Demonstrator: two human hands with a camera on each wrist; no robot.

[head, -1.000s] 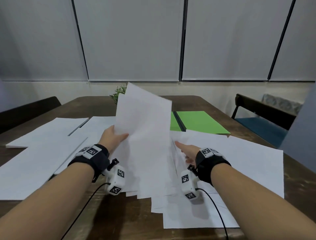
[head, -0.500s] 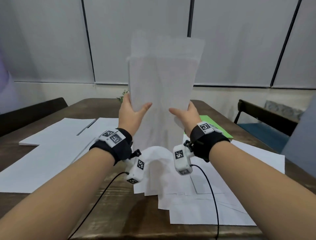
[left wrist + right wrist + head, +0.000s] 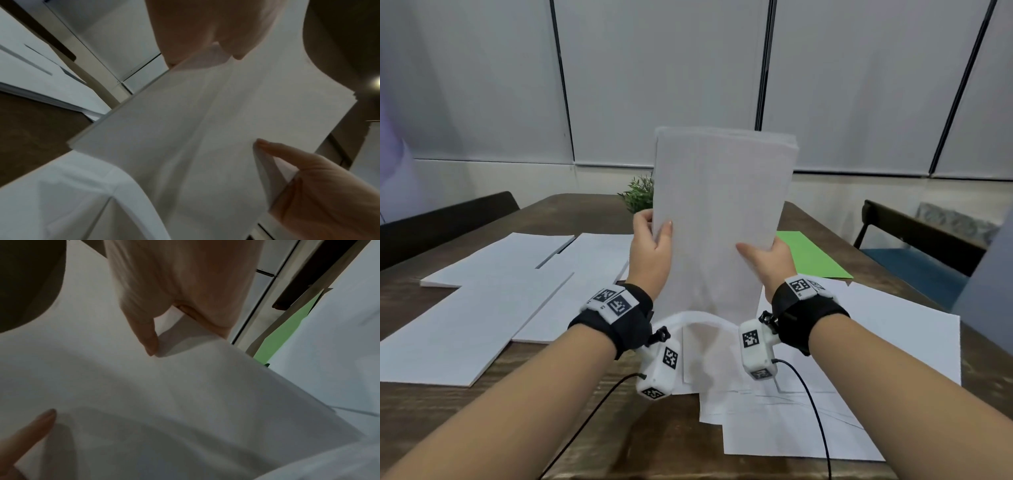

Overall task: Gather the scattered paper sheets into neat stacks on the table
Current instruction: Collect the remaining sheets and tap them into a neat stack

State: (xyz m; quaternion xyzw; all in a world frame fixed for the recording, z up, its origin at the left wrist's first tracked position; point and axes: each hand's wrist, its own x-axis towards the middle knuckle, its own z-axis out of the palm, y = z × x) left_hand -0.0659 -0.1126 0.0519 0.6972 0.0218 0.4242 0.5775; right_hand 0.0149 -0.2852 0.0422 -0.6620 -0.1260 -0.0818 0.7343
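Head view: the left hand and right hand each hold a side edge of an upright paper bundle, its lower end bent onto loose sheets on the counter.

Left wrist view: the right thumb presses the bundle's face.

Right wrist view: that grip pinches the paper's edge, beside green paper.

The bundle of sheets, which a second ago leaned at frame centre in the left hand alone, now stands upright with its top edges squared; the right hand, earlier lower right, grips its other side.
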